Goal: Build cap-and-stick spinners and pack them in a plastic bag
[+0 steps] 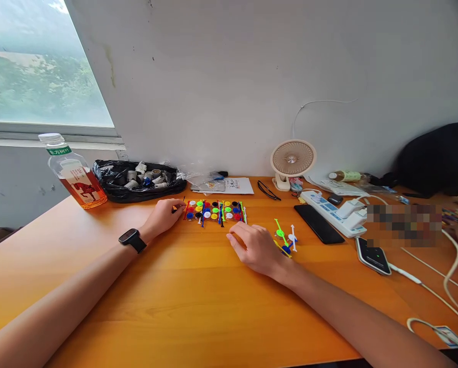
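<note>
A row of small coloured plastic discs and sticks (214, 211), in red, yellow, green, blue, white and black, lies toward the back of the wooden table. At its left end is my left hand (163, 220), thumb and finger brought together; a thin dark tip shows by the fingertips, too small to name. My right hand (257, 248) hovers or rests just in front of the row's right end, fingers loosely bent and thumb apart, with nothing visible in it. Beside its wrist lie several loose stick-and-disc pieces (280, 233) in green, white, blue and yellow, partly hidden.
A drink bottle (82, 181) and a black plastic bag (116, 191) of small parts stand at the back left. Behind the row are papers (240, 186), glasses (268, 190) and a fan (293, 159). Rightward lie a black phone (318, 224), power strip (334, 213), charging device (372, 255) and cables.
</note>
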Motion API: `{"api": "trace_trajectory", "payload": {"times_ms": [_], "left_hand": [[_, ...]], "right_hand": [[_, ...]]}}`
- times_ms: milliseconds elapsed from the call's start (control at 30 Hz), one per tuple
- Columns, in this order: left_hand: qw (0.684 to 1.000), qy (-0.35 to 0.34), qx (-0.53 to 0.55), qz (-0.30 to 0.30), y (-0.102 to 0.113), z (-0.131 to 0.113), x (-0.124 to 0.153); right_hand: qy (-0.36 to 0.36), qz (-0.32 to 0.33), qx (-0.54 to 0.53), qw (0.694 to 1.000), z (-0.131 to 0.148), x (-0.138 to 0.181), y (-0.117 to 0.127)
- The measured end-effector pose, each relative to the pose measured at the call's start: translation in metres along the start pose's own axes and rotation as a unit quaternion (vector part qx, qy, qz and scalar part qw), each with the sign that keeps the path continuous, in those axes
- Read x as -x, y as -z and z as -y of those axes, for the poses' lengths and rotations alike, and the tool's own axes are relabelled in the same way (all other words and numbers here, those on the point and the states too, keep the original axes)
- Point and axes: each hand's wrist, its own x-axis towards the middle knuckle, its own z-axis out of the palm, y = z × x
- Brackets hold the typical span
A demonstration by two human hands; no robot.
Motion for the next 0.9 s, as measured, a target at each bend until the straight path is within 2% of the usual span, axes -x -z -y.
{"api": "trace_trajectory", "payload": {"times_ms": [133,400,467,567,633,667,700,733,800,900], "left_hand": [[0.999,-0.027,-0.032,0.007,0.0,-0.008,0.0],[0.997,-0.027,-0.069,0.006,0.0,-0.01,0.002],[0.998,-0.018,-0.062,-0.015,0.001,-0.008,0.001],[0.996,-0.015,-0.031,-0.088,0.006,-0.011,0.0],[0.992,-0.021,0.009,-0.126,0.009,-0.024,0.001],[0.991,-0.024,0.035,-0.128,0.009,-0.034,0.003],[0.991,-0.028,0.066,-0.115,0.009,-0.045,0.007],[0.991,-0.038,0.104,-0.077,0.007,-0.058,0.011],[0.981,-0.072,0.169,0.056,0.0,-0.084,0.022],[0.949,-0.14,0.205,0.194,-0.014,-0.113,0.039]], "right_hand": [[-0.002,0.006,0.003,1.0,0.001,0.0,0.001],[0.0,0.007,0.005,1.0,-0.001,0.0,-0.002],[0.0,0.006,0.005,1.0,-0.001,0.0,-0.001],[-0.002,-0.001,-0.001,1.0,-0.001,0.0,-0.001],[-0.005,-0.015,-0.01,1.0,-0.001,0.0,-0.001],[-0.009,-0.025,-0.017,1.0,-0.001,-0.001,-0.001],[-0.012,-0.035,-0.026,0.999,-0.001,-0.001,-0.001],[-0.017,-0.046,-0.036,0.998,-0.001,-0.001,-0.001],[-0.022,-0.062,-0.06,0.996,0.0,-0.001,-0.001],[-0.008,-0.053,-0.094,0.994,0.0,-0.001,-0.001]]}}
